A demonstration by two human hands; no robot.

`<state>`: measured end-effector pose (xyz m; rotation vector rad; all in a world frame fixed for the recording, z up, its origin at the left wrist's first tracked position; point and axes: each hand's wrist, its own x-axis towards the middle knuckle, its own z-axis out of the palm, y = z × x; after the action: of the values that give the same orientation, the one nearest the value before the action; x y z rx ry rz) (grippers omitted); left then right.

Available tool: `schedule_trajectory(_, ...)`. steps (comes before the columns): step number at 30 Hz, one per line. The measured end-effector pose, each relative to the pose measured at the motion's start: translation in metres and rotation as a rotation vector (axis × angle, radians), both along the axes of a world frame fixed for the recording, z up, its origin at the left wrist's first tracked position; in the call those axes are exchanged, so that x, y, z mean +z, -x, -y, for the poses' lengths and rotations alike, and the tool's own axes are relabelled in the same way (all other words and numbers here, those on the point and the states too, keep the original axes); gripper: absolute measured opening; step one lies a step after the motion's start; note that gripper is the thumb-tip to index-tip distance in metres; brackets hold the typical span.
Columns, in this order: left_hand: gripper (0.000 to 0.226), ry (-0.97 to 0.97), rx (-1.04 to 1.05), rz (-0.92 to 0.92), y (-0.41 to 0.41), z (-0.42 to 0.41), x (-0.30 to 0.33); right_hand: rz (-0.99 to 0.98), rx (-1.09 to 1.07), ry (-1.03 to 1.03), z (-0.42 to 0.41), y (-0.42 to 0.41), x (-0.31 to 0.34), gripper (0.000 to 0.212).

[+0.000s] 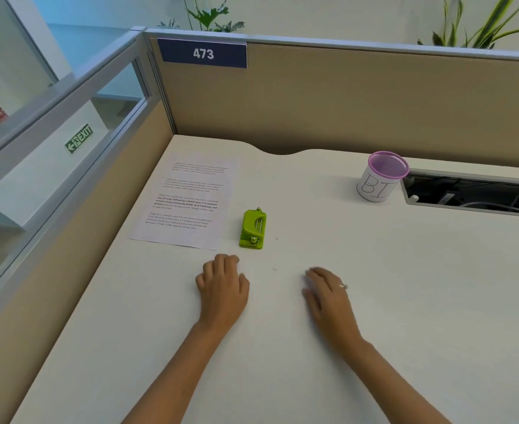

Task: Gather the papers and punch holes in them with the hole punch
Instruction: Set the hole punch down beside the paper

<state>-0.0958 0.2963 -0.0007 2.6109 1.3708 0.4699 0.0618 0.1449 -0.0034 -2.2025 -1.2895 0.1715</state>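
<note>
Printed white papers [187,200] lie stacked and slightly offset at the left of the white desk [343,286]. A small green hole punch [253,229] stands just right of the papers. My left hand [223,289] rests palm down on the desk just below the punch, fingers loosely curled, holding nothing. My right hand [328,296] lies flat on the desk farther right, fingers together, a ring on one finger, also holding nothing. Neither hand touches the papers or the punch.
A purple mesh cup [380,177] wrapped in a paper label stands at the back right, beside an open cable slot [472,194] in the desk. Tan partition walls [343,102] close off the back and left. Tiny paper specks [275,269] lie between my hands.
</note>
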Motion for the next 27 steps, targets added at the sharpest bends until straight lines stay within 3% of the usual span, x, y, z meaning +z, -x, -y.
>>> schedule_trajectory(7, 0.032, -0.095, -0.108, -0.065, 0.019, 0.008, -0.017, 0.026, 0.140, 0.185, -0.089, -0.015, 0.009, 0.053)
schedule_trajectory(9, 0.034, -0.093, -0.103, -0.065, 0.019, 0.008, -0.016, 0.021, 0.180, 0.245, -0.101, -0.017, 0.011, 0.042)
schedule_trajectory(12, 0.035, -0.080, -0.094, -0.065, 0.019, 0.008, -0.014, 0.189, 0.251, 0.236, -0.104, -0.017, 0.008, 0.026)
schedule_trajectory(16, 0.039, -0.072, -0.087, -0.075, 0.019, 0.008, -0.013, 0.221, 0.298, 0.192, -0.085, -0.006, 0.005, 0.021)
schedule_trajectory(21, 0.039, -0.071, -0.082, -0.089, 0.019, 0.008, -0.014, -0.060, 0.205, 0.166, -0.059, 0.017, 0.001, 0.029)
schedule_trajectory(24, 0.038, -0.050, -0.082, -0.092, 0.019, 0.008, -0.013, -0.036, 0.099, 0.024, -0.052, 0.021, -0.001, 0.047)
schedule_trajectory(27, 0.036, -0.034, -0.081, -0.097, 0.019, 0.007, -0.014, -0.031, -0.046, -0.033, -0.053, 0.023, 0.000, 0.051)
